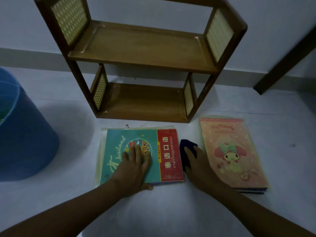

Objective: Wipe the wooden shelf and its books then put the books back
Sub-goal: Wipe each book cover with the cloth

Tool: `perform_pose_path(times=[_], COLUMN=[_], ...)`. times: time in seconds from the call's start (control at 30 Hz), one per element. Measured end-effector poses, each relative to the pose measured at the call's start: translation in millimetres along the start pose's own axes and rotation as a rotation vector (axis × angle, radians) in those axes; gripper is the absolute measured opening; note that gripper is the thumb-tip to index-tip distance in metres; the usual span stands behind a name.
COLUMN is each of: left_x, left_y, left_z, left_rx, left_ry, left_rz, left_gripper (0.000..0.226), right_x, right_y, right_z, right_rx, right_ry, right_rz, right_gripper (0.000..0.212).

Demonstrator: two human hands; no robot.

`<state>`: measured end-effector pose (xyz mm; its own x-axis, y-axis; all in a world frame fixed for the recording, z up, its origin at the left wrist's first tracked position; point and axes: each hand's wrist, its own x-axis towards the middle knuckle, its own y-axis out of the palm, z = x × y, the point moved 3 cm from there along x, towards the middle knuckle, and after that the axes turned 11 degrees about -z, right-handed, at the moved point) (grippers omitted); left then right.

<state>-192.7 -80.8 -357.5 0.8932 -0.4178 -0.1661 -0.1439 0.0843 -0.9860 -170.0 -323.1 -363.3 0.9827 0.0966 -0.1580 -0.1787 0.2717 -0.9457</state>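
Standing left, one blue bucket (25,134); one empty wooden shelf (142,48) against the wall. Two book piles on the pale floor (171,211): left hand (135,166) flat on the teal book (133,144), right hand (198,161) gripping, seemingly, a dark cloth (185,147) beside the pink book (230,151).

Dim light. Pale white floor (153,211) met pale wall (153,11) above. Round blue plastic bucket (25,134) at left edge; dark wooden post (287,60) upper right.
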Motion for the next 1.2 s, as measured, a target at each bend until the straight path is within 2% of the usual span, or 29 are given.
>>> perform_pose_path(times=[0.07, 0.17, 0.23, 0.3, 0.37, 0.47, 0.53, 0.57, 0.63, 0.67, 0.73, 0.8, 0.83, 0.9, 0.97, 1.2], left_x=[0.6, -0.1, -2.4, -7.6, -10.8, -15.2, -24.8, -29.6, -36.3, -38.1, -37.2, -38.6, -39.6, -40.7, -39.0, -18.3], left_y=[0.9, 5.0, 6.8, -5.0, -38.9, -117.7, -158.7, -170.2, -176.6, -171.9, -153.3, -130.7, -117.6, -87.5, -58.9, -14.7], left_z=[3.0, 5.3, 3.3, 0.0, 2.1, 21.4, 31.8, 33.8, 32.7, 32.7, 37.6, 48.2, 53.1, 60.3, 62.0, 73.5], left_rx=[-0.018, 0.019, 0.056, 0.036, -0.092, -0.189, -0.371, -0.531, -0.894, -1.021, -1.186, -1.293, -1.298, -1.165, -1.029, -0.731], left_ry=[-0.038, -0.002, 0.063, 0.165, 0.248, 0.148, 0.013, -0.07, -0.259, -0.354, -0.522, -0.64, -0.663, -0.652, -0.639, -0.547], left_rz=[0.054, -0.007, -0.024, -0.058, -0.294, -0.604, -0.729, -0.758, -0.726, -0.687, -0.57, -0.367, -0.24, -0.018, 0.103, 0.071], left_gripper=[0.102, 0.09, 0.078, 0.056, 0.03, 0.029, 0.025, 0.019, 0.013, 0.015, 0.019, 0.022, 0.025, 0.036, 0.04, 0.045], right_x=[0.5, 3.4, 5.3, 6.6, 7.5, 5.5, 6.0, 6.0, 5.1, 5.2, 4.0, 9.0, 13.3, 22.4, 29.7, 39.0], right_y=[1.3, -7.8, -10.9, -15.5, -25.5, -44.8, -53.1, -55.7, -61.9, -62.3, -66.0, -68.3, -67.1, -62.3, -50.7, -11.8], right_z=[-4.9, -6.8, -7.0, -5.8, -2.2, 2.6, 18.7, 30.0, 58.3, 66.4, 76.4, 76.4, 74.4, 73.8, 75.4, 72.0], right_rx=[0.031, 0.059, 0.087, 0.16, 0.347, 0.524, 0.664, 0.845, 1.265, 1.378, 1.393, 1.22, 1.079, 0.782, 0.601, 0.375], right_ry=[-0.004, -0.033, -0.012, -0.009, -0.028, 0.171, 0.26, 0.26, 0.247, 0.249, 0.28, 0.29, 0.274, 0.203, 0.149, 0.092], right_rz=[-0.02, -0.044, 0.017, 0.093, 0.035, -0.158, -0.085, -0.005, 0.155, 0.192, 0.202, 0.121, 0.08, 0.039, 0.041, 0.054], right_gripper=[0.063, 0.063, 0.065, 0.064, 0.058, 0.066, 0.07, 0.068, 0.054, 0.049, 0.05, 0.043, 0.041, 0.046, 0.047, 0.047])
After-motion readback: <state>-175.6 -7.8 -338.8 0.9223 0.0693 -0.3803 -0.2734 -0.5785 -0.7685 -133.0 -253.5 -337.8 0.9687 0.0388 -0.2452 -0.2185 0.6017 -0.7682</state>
